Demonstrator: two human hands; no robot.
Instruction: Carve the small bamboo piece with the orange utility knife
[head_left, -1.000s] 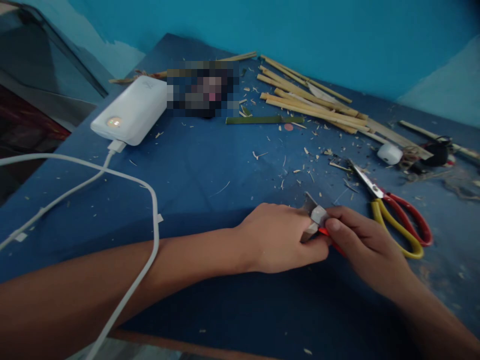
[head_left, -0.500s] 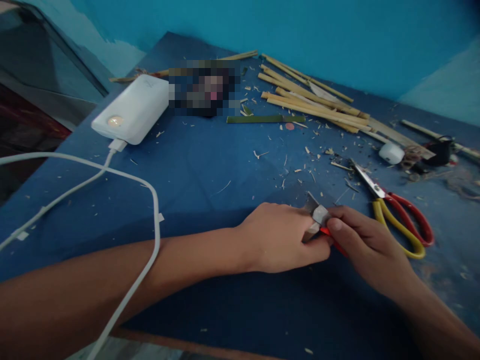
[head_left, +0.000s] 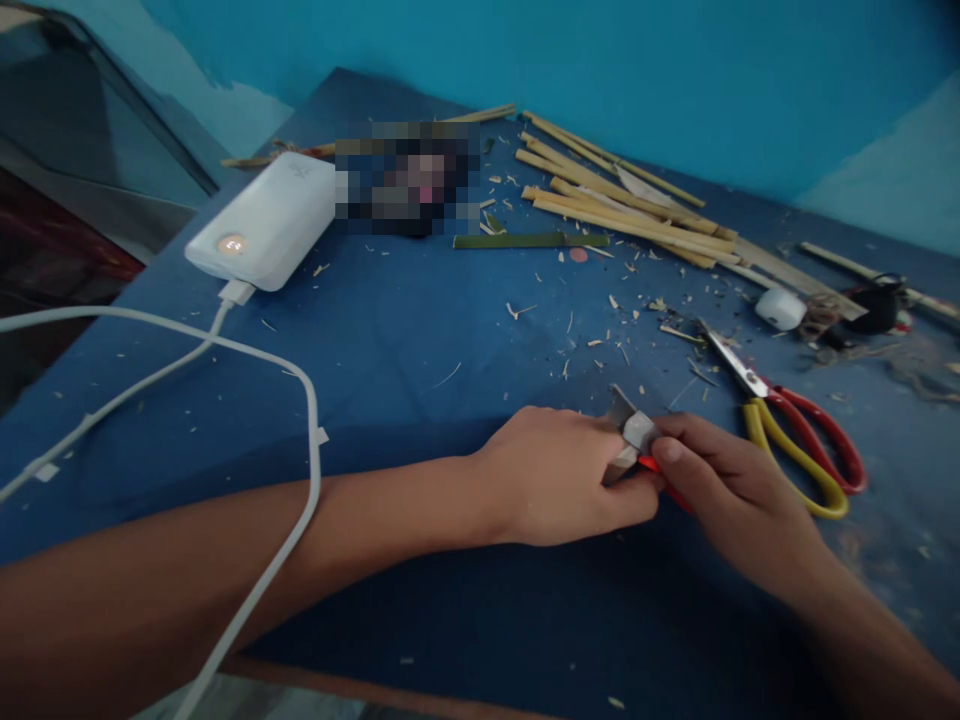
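Note:
Low in the middle, my left hand [head_left: 559, 475] is closed, back upward, around a short pale, wood-like piece [head_left: 619, 463]; most of that piece is hidden by the fingers. My right hand [head_left: 724, 485] meets it from the right, thumb and fingers pinching a red-handled knife [head_left: 640, 431] with a grey metal blade. The blade end points up and left, close against the left knuckles. Just right of my right hand lie scissors [head_left: 772, 395] with one red and one yellow handle, blades partly apart.
Bamboo sticks [head_left: 630, 210] lie in a pile near the blue wall, with a green strip [head_left: 525, 241] in front. Shavings litter the blue table [head_left: 390, 340]. A white power bank [head_left: 266, 225] stands left; its cable [head_left: 311, 440] crosses my left forearm. A white earphone-case-like object [head_left: 780, 309] sits right.
Almost nothing differs. Both hands keep the same hold and place, and the whole view has shifted only very slightly.

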